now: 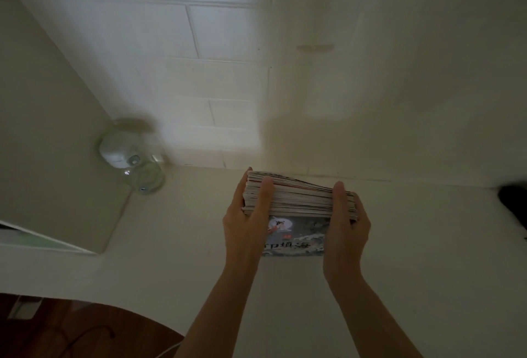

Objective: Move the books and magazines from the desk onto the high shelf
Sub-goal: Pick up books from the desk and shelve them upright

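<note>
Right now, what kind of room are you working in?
Probably a room at home, seen looking up near the ceiling: plain walls, a wood desk with a cable below, and both hands lifting a magazine stack. The shelf isn't clearly visible.

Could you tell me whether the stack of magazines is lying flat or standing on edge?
Flat: the stack of magazines shows layered page edges, cover facing the camera, with left hand and right hand clasping its sides.

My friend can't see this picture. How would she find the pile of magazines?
Look at the pale wall, below the tiled patch. Two raised hands, the left hand and right hand, clasp the stack of magazines between them. It alone has striped page edges and a dark illustrated cover.
</note>
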The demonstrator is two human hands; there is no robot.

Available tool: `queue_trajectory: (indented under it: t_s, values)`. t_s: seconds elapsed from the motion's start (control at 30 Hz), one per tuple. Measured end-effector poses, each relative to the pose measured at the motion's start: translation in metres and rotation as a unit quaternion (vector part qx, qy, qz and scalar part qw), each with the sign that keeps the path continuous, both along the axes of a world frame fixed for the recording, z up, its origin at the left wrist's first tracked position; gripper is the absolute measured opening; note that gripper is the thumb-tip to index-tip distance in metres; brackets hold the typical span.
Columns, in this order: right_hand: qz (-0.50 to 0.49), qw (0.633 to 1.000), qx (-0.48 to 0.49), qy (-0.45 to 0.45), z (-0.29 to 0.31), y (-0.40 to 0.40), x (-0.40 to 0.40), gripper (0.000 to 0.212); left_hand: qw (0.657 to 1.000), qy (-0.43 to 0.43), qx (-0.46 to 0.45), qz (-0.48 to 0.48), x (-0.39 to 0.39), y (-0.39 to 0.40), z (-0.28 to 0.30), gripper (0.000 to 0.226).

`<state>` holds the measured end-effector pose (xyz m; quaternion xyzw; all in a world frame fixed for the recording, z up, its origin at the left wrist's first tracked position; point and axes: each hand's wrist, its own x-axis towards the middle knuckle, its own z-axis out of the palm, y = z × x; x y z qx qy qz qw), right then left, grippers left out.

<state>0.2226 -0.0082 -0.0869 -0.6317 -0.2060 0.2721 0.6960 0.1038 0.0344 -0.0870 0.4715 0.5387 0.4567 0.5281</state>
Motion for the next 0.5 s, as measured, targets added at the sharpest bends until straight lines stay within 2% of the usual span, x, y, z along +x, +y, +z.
queue_trajectory:
  t_s: [0.07,0.17,0.23,0.33,0.4,0.5]
  values:
    - [0.010,1.000,-0.007,-0.001,-0.001,-0.003,-0.001,0.032,1.000,-0.006,-0.005,-0.014,-0.001,-0.002,-0.002,0.061]
    - [0.056,0.998,-0.013,0.012,-0.003,-0.007,0.006,0.036,0.995,-0.078,0.004,-0.061,-0.011,-0.007,-0.006,0.063]
    - [0.079,0.997,-0.001,0.026,-0.008,-0.011,0.012,0.053,0.990,-0.101,0.032,-0.094,-0.019,-0.010,-0.012,0.072]
    - [0.105,0.994,0.008,0.029,-0.021,-0.017,0.010,0.075,0.987,-0.080,0.064,-0.124,-0.021,-0.013,-0.035,0.083]
    - [0.084,0.995,0.018,0.053,-0.029,-0.017,0.006,0.075,0.987,-0.055,0.075,-0.133,-0.019,-0.011,-0.049,0.090]
    - [0.065,0.997,0.013,0.051,-0.034,-0.016,0.008,0.074,0.982,-0.026,0.086,-0.164,-0.022,-0.005,-0.056,0.082]
